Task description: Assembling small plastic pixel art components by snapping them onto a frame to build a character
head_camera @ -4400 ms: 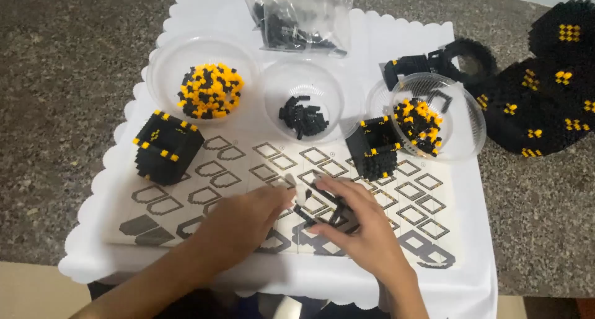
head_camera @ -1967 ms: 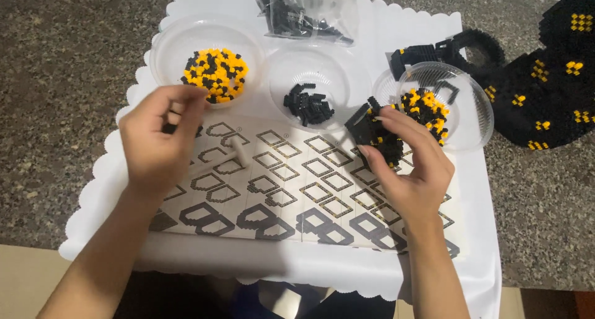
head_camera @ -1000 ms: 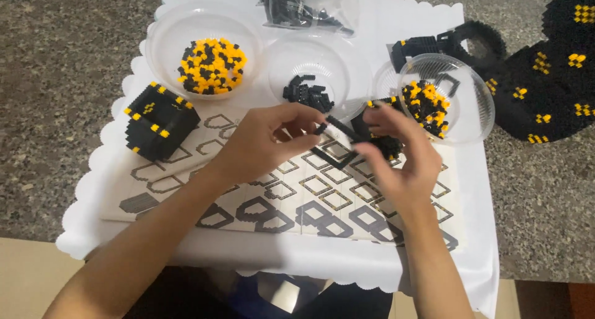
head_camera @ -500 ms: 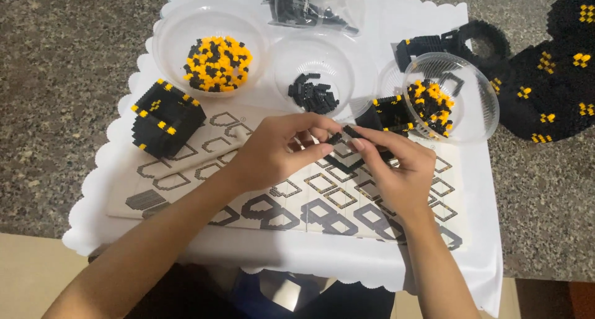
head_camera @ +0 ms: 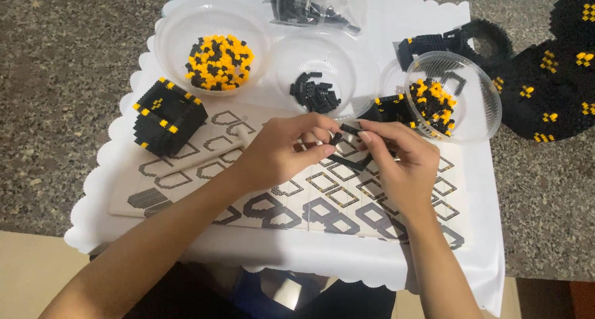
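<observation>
Small black brick piece [head_camera: 344, 132] is sitting pinched between both hands' fingertips, hovering tilted just above the printed instruction sheet [head_camera: 186, 170].

Instruction sheet [head_camera: 186, 170] lies mid-frame on tray [head_camera: 124, 220]. Block cube [head_camera: 168, 116] at sheet's upper left. Three bowls [head_camera: 322, 65] in row above sheet; parts bag [head_camera: 313, 3] at top centre.

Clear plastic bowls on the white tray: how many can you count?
3. A left bowl holds yellow and black pieces, a middle bowl holds black pieces, and a tilted right bowl holds mixed pieces. More may lie hidden.
</observation>
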